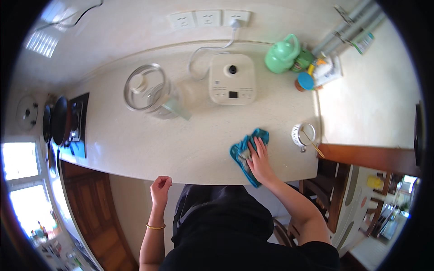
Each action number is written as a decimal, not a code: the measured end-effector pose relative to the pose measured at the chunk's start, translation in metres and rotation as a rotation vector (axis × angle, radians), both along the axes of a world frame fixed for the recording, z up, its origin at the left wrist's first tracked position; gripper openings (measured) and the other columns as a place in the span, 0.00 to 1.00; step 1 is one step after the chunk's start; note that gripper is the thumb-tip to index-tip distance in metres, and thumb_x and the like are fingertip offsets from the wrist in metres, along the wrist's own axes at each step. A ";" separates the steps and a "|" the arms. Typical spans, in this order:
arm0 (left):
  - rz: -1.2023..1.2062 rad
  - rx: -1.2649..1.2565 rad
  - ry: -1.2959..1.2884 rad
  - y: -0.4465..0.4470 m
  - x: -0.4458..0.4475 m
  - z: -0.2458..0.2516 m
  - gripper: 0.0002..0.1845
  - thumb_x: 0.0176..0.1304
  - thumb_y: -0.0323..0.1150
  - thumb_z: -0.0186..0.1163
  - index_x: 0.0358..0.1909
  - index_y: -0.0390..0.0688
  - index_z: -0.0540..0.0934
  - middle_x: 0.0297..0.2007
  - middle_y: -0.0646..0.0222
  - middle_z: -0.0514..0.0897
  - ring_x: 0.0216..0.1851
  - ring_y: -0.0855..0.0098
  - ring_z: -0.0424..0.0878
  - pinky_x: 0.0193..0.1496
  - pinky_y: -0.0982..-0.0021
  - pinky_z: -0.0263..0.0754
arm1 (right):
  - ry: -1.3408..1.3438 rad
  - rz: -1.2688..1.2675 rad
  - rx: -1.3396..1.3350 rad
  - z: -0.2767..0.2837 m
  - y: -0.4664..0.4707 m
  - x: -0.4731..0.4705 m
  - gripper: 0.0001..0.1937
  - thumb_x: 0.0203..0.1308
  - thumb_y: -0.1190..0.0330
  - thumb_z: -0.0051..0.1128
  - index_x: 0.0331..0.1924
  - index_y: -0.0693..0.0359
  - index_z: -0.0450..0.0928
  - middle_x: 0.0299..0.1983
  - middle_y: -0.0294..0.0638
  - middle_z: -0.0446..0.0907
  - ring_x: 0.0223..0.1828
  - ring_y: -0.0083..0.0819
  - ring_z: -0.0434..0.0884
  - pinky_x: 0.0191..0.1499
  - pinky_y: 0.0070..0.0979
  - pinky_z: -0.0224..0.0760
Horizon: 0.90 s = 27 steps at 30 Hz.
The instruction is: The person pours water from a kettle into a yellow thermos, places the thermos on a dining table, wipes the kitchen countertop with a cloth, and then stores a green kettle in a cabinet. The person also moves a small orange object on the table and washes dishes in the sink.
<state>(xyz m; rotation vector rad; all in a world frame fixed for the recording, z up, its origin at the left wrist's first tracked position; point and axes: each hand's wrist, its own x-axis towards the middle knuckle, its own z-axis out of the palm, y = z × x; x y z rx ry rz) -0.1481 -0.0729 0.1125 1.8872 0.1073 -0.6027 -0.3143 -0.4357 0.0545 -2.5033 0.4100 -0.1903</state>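
My right hand [260, 162] lies over a crumpled teal cloth [255, 178] with a greyish patch, pressing it against the pale countertop [135, 145] by the front edge. To the right of that hand stands a white mug [297, 136] with lettering and a thin golden-brown stick or handle leaning out of it. My left hand [161, 189] hangs just at the counter's front edge, fingers curled in and nothing visible in them. A gold bangle [155, 227] circles the left wrist.
A clear lidded pitcher [161, 110] stands at the left back. Behind the cloth sits a cream appliance base [232, 79], its cord plugged into a wall socket [236, 18]. A green kettle-shaped jug [279, 57] and a blue-lidded jar [306, 81] occupy the right corner. Pans [61, 120] hang far left.
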 end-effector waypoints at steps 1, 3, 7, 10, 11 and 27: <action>0.050 0.001 -0.004 0.008 -0.007 0.000 0.05 0.66 0.27 0.64 0.36 0.35 0.81 0.30 0.74 0.82 0.33 0.82 0.78 0.41 0.79 0.74 | -0.035 -0.006 -0.026 -0.006 0.004 0.029 0.30 0.62 0.69 0.58 0.68 0.66 0.65 0.74 0.55 0.53 0.76 0.54 0.51 0.75 0.52 0.45; 0.143 -0.023 -0.008 0.029 -0.025 0.000 0.05 0.66 0.27 0.64 0.35 0.35 0.81 0.30 0.74 0.82 0.33 0.82 0.78 0.41 0.79 0.74 | -0.112 0.001 -0.062 -0.018 0.013 0.091 0.27 0.64 0.69 0.56 0.67 0.66 0.67 0.72 0.55 0.58 0.75 0.53 0.54 0.74 0.51 0.47; 0.284 -0.011 -0.032 0.081 -0.060 -0.001 0.05 0.66 0.27 0.64 0.35 0.35 0.81 0.30 0.74 0.82 0.32 0.82 0.78 0.41 0.80 0.74 | -0.166 0.185 -0.015 -0.014 0.069 0.145 0.28 0.62 0.66 0.58 0.65 0.68 0.68 0.69 0.57 0.61 0.73 0.55 0.56 0.74 0.50 0.48; 0.427 -0.069 -0.057 0.113 -0.078 -0.001 0.06 0.66 0.28 0.64 0.35 0.35 0.81 0.30 0.74 0.82 0.33 0.82 0.78 0.41 0.80 0.74 | -0.109 0.420 -0.023 -0.004 0.101 0.132 0.32 0.60 0.59 0.61 0.66 0.67 0.69 0.70 0.54 0.61 0.74 0.51 0.56 0.74 0.52 0.48; 0.461 -0.086 -0.065 0.123 -0.083 -0.003 0.06 0.66 0.28 0.64 0.35 0.35 0.81 0.30 0.74 0.82 0.33 0.82 0.78 0.41 0.79 0.74 | -0.089 0.493 -0.025 -0.001 0.113 0.129 0.33 0.60 0.58 0.62 0.66 0.66 0.68 0.70 0.54 0.61 0.74 0.51 0.56 0.74 0.52 0.48; 0.875 -0.122 -0.083 0.355 -0.147 -0.028 0.06 0.65 0.28 0.65 0.35 0.36 0.82 0.30 0.73 0.83 0.32 0.79 0.80 0.40 0.76 0.78 | -0.259 0.128 -0.226 -0.055 0.298 0.390 0.25 0.64 0.62 0.57 0.63 0.66 0.71 0.67 0.55 0.67 0.72 0.50 0.60 0.74 0.46 0.51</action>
